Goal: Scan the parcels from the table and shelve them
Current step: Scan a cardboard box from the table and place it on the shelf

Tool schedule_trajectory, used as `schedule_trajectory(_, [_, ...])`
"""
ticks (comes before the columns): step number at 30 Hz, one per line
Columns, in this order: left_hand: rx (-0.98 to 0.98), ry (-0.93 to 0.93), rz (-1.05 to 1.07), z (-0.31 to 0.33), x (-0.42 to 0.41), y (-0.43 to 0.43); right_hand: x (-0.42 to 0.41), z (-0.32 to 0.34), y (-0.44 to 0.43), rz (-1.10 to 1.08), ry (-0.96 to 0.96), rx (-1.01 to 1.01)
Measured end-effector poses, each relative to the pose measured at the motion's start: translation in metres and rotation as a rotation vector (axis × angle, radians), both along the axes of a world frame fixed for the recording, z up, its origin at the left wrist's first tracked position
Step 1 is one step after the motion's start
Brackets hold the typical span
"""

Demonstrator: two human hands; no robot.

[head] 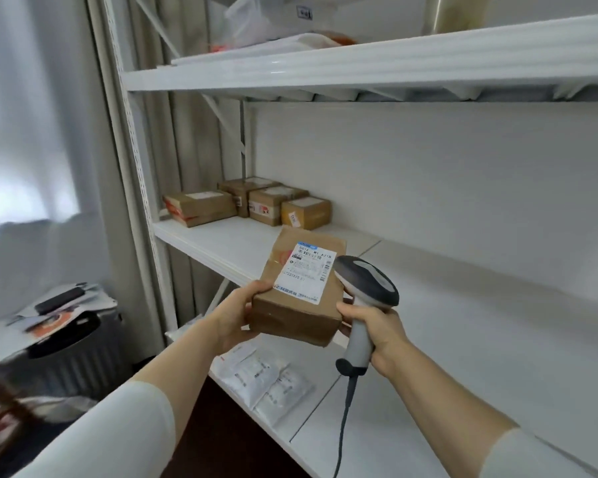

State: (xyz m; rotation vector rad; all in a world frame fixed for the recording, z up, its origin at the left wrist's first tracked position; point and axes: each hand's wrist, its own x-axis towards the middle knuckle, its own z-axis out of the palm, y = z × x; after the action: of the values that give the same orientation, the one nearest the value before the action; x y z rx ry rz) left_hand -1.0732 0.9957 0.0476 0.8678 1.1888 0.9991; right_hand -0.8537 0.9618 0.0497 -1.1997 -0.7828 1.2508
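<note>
A brown cardboard parcel (299,294) with a white shipping label facing up is held in front of the middle shelf (228,243) of a white rack. My left hand (237,313) grips its left end. My right hand (377,334) grips the handle of a grey corded barcode scanner (366,281), and its fingertips touch the parcel's right end. The scanner head sits just right of the label. Several brown parcels (256,201) stand at the back left of the middle shelf.
White padded mailers (266,377) lie on the lower shelf. The top shelf (325,67) carries bagged items and flat packets. A ribbed grey bin (66,357) heaped with papers stands at the left by a curtain. The right part of the middle shelf is bare.
</note>
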Motion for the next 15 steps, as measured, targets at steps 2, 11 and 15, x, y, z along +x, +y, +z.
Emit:
schedule_trajectory(2, [0.001, 0.026, 0.067, 0.004, -0.009, 0.025, -0.011, 0.001, 0.031, 0.044, -0.017, -0.013])
schedule_trajectory(11, [0.030, 0.117, 0.211, 0.013, -0.079, 0.120, -0.094, -0.004, 0.157, 0.173, -0.059, -0.067])
schedule_trajectory(15, [0.047, 0.139, 0.167, 0.008, -0.121, 0.176, -0.141, -0.007, 0.212, 0.177, -0.101, -0.101])
